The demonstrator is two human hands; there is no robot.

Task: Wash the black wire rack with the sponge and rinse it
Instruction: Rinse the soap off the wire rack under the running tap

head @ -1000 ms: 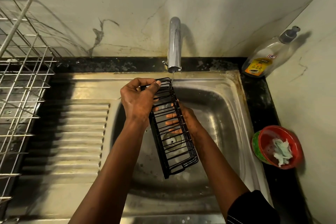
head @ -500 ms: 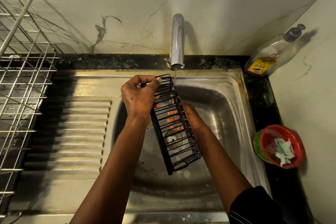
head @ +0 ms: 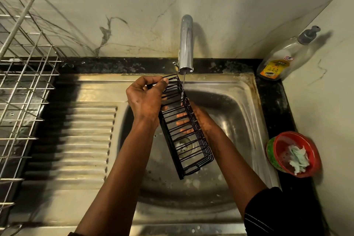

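Note:
The black wire rack [head: 188, 145] is a long narrow basket held tilted over the steel sink basin [head: 235, 120]. My left hand [head: 143, 99] grips its upper end, thumb on the top rim. My right hand [head: 199, 119] lies under the rack's right side, its fingers straight and showing through the wires. A thin stream of water from the chrome tap [head: 185, 44] falls onto the rack's upper right edge. No sponge is in sight.
A silver dish rack [head: 24, 74] stands on the left beside the ribbed drainboard [head: 76, 140]. A soap pump bottle [head: 283, 57] leans in the back right corner. A red bowl [head: 277, 151] holding a pale crumpled scrap sits on the black counter at the right.
The rack and both hands have stayed almost in place under the running water; the view has only shifted slightly.

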